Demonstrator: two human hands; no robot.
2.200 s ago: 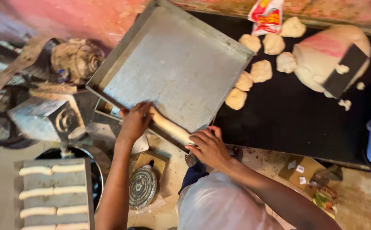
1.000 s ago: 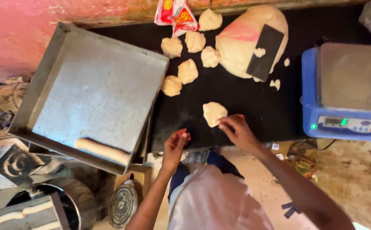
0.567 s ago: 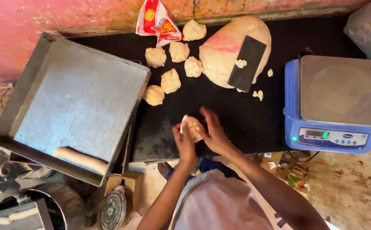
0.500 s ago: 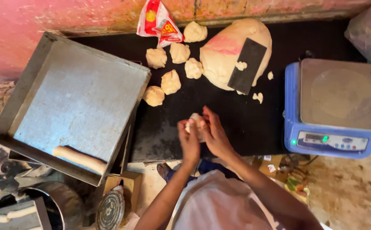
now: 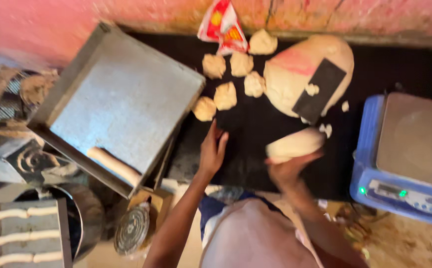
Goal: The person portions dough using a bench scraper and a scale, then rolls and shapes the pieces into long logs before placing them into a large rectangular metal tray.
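My right hand point(image 5: 286, 171) is shut on an elongated roll of dough point(image 5: 295, 143), held just above the black worktop point(image 5: 248, 149); the view is blurred here. My left hand point(image 5: 213, 149) is open, palm down on the worktop, nearest to a small dough lump point(image 5: 205, 108). Several more lumps point(image 5: 235, 64) lie beyond it. A large dough mass point(image 5: 295, 69) with a black scraper point(image 5: 320, 92) resting on it sits at the back.
A big metal tray point(image 5: 121, 94) holding one dough log point(image 5: 112, 166) lies to the left. A blue weighing scale point(image 5: 409, 159) stands at the right. A red and yellow packet point(image 5: 223, 25) leans by the pink wall. A rack with dough logs point(image 5: 27, 238) sits bottom left.
My hands were pressed together around a dough piece. They have parted: the right carries the rolled dough to the right, the left has opened and moved toward the lumps.
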